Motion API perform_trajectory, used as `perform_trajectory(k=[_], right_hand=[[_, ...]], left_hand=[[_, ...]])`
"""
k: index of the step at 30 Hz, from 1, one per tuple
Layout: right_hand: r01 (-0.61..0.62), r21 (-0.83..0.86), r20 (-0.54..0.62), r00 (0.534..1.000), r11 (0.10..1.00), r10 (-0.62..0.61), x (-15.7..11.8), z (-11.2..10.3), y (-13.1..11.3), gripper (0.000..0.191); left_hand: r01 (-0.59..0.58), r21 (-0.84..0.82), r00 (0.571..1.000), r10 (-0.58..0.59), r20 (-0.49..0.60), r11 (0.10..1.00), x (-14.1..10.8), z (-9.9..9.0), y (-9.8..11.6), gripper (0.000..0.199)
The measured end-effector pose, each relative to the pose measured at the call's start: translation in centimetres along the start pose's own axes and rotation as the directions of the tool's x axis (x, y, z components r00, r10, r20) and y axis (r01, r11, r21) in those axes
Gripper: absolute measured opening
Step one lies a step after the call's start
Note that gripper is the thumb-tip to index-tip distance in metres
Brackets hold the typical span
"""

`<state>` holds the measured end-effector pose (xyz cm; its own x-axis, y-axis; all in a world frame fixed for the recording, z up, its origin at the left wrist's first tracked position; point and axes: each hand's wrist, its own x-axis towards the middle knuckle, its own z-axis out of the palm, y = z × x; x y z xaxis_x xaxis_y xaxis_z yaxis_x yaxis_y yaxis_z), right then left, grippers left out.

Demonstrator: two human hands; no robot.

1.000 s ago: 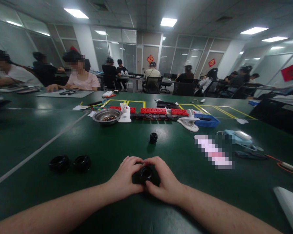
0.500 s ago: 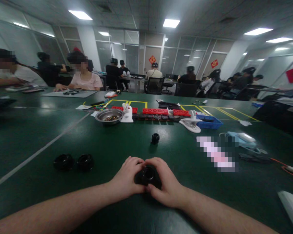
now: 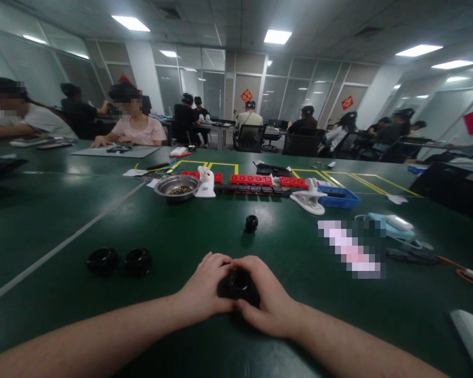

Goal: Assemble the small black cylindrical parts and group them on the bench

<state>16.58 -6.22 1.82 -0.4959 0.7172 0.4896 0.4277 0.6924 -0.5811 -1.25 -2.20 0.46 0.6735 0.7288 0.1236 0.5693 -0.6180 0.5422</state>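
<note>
Both hands curve round a black ring-shaped part (image 3: 241,281) on the green table (image 3: 173,226), low in the middle of the view. My left hand (image 3: 209,283) wraps its left side, and my right hand (image 3: 266,299) wraps its right side; the fingertips of both nearly meet behind and in front of it. Beyond them a smaller black round part (image 3: 251,223) stands by itself. Off to the left, two more black ring-shaped parts, one (image 3: 103,261) and another (image 3: 137,261), lie side by side.
Farther back are a metal bowl (image 3: 177,188) with small pieces, a white stand (image 3: 205,184), red blocks (image 3: 251,180), a white clamp-like piece (image 3: 309,198) and a blue tray (image 3: 341,197). A light-blue item (image 3: 392,227) and cables lie at right. People sit beyond.
</note>
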Motion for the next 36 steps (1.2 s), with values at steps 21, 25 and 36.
perform_trajectory(k=[21,25,36], right_hand=[[-0.114,-0.173,-0.051,0.993,0.978,0.106,0.09,0.58,0.15,0.059],[-0.138,-0.116,-0.060,0.990,0.984,0.131,0.03,0.55,-0.01,0.050],[-0.116,-0.154,-0.087,0.991,0.981,0.104,-0.08,0.61,0.09,0.061]], left_hand=[[-0.011,0.033,1.000,0.012,-0.004,0.999,0.06,0.04,0.14,0.043],[-0.005,0.015,1.000,0.005,-0.002,1.000,-0.08,-0.22,0.48,0.039],[-0.003,0.021,1.000,0.003,0.005,1.000,-0.09,-0.11,0.15,0.043]])
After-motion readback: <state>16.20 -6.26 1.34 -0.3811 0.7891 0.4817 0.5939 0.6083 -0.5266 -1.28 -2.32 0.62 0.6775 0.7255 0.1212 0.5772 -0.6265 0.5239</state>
